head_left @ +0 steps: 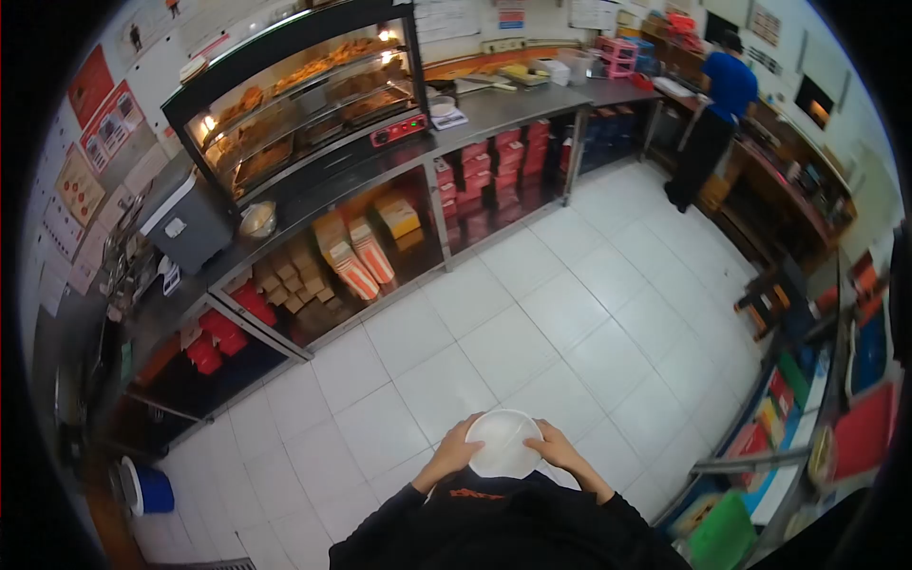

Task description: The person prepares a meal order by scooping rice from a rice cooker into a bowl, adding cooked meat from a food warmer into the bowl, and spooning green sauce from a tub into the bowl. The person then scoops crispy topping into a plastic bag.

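Observation:
A round white bowl or tub (504, 445) is held in front of the black clothing at the bottom centre, above the tiled floor. My left hand (458, 446) grips its left side, with the thumb over the rim. On the opposite side my right hand (554, 445) holds the rim, its thumb also on top. The undersides of the fingers are hidden by the bowl. Whether anything lies inside it, I cannot tell.
A lit glass food cabinet (313, 95) stands on the steel counter (518, 103), over shelves of red boxes (475, 171). A person in blue (730, 85) stands at the far right counter. A blue bucket (152, 489) sits lower left; a green container (724, 532) lower right.

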A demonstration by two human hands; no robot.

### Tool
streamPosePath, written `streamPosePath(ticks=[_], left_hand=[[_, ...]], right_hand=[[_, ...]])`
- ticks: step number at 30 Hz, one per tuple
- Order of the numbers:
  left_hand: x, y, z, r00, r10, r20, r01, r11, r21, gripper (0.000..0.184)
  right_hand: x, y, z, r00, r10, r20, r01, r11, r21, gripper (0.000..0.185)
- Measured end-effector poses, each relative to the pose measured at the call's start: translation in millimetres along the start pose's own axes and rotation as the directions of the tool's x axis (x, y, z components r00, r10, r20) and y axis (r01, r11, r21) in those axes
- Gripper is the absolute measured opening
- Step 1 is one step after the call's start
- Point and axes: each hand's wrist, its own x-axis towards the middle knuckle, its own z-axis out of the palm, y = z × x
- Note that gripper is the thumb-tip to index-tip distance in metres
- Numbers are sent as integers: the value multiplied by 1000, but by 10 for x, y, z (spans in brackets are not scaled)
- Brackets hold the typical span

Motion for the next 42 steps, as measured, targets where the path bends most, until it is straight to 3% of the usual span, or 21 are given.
streamPosePath(ticks=[2,5,8,10,11,13,17,19,21,23,24,25,27,29,32,33,35,36,38,40,42], left_hand=[[307,-52,-150,995,-69,-72,67,997,-33,51],[915,31,-467,979,-158,-131,146,985,-97,51],[1758,48,-901,984,-150,-101,135,981,-140,50],[2403,136,-1237,991,-137,-1,137,987,-79,52],[2784,259,-1417,993,-120,-13,118,989,-89,52],[3401,478,-1720,983,35,178,-30,999,-32,55],[4382,1198,-2304,951,30,308,-5,997,-83,55],[4906,1301,-2630,925,141,352,-2,930,-367,49],[5442,1505,-3053,917,370,151,-359,928,-98,42],[5861,1914,-3506,893,437,-109,-393,874,284,41],[6136,2010,-3730,796,567,-214,-426,775,468,44],[6392,2133,-3948,666,691,-282,-405,652,642,47],[6824,2451,-4348,610,671,-422,-341,703,624,51],[7172,2659,-4688,618,625,-477,-333,757,562,55],[7589,2745,-5031,474,787,-394,-53,473,880,64],[7666,2753,-5071,483,772,-413,-36,489,872,64],[7710,2801,-5062,612,584,-533,284,467,837,72],[7755,2781,-5044,568,642,-515,341,386,857,78],[7783,2753,-5008,578,603,-550,365,412,835,76],[7861,2663,-5032,483,676,-557,338,443,830,72],[7879,2677,-5023,499,634,-590,370,460,807,70]], right_hand=[[523,-299,-211,996,36,84,-26,992,-123,43],[1398,-703,-494,973,-53,226,99,976,-196,43],[2190,-1033,-717,956,-49,290,80,992,-98,46],[2743,-1079,-945,981,-14,192,1,998,65,49],[2982,-1199,-1067,981,-22,193,13,999,44,49],[3339,-1375,-1237,998,-33,61,17,969,246,54],[4077,-1777,-1660,998,-31,-62,53,914,402,54],[4573,-1909,-1864,951,-52,-306,227,788,572,55],[5022,-2182,-2278,958,-79,-277,214,839,500,56],[5629,-2497,-2606,939,-68,-338,222,868,443,56],[6008,-2546,-2806,922,-122,-367,289,847,446,56],[6366,-2656,-2975,902,-176,-394,356,820,449,56],[7035,-2976,-3275,891,-206,-405,383,819,427,56],[7683,-3342,-3473,882,-232,-411,406,817,410,56],[8637,-3758,-3675,881,-247,-403,395,853,341,57],[8976,-3839,-3738,897,-253,-362,380,860,340,57],[9553,-4047,-3703,882,-280,-379,417,838,352,57],[9865,-4098,-3702,881,-318,-349,429,848,312,57],[10290,-4161,-3665,905,-324,-275,398,873,280,57],[10536,-4340,-3508,921,-329,-207,379,880,286,55],[10756,-4438,-3375,927,-335,-167,371,883,287,52]])
